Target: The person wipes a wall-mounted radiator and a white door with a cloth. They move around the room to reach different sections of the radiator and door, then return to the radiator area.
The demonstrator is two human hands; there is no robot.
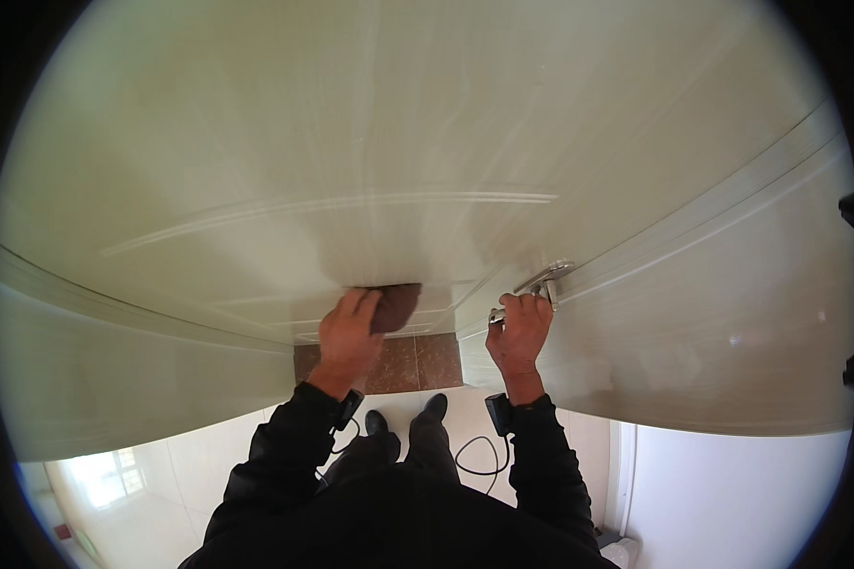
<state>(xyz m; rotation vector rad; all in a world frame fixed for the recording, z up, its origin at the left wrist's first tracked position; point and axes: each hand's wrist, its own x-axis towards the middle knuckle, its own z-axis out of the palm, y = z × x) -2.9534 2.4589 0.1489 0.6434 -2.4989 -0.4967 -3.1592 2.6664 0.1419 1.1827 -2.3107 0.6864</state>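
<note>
A glossy cream door (370, 156) with raised trim lines fills the view before me. My left hand (349, 327) presses a dark brown cloth (398, 307) against the door's lower part as seen from above; part of the cloth is hidden by my fingers. To the right, my right hand (521, 327) is wrapped around a shiny metal lever handle (498, 316). The handle's long backplate (546, 274) sits near the door's right edge, and my fingers cover much of the lever.
Cream door-frame panels flank the door at left (142, 384) and right (712, 320). Below lie a brown speckled threshold tile (391, 364) and pale floor tiles (206, 455), with my dark shoes (436, 405) on them. A thin black cable (462, 471) loops beside my right wrist.
</note>
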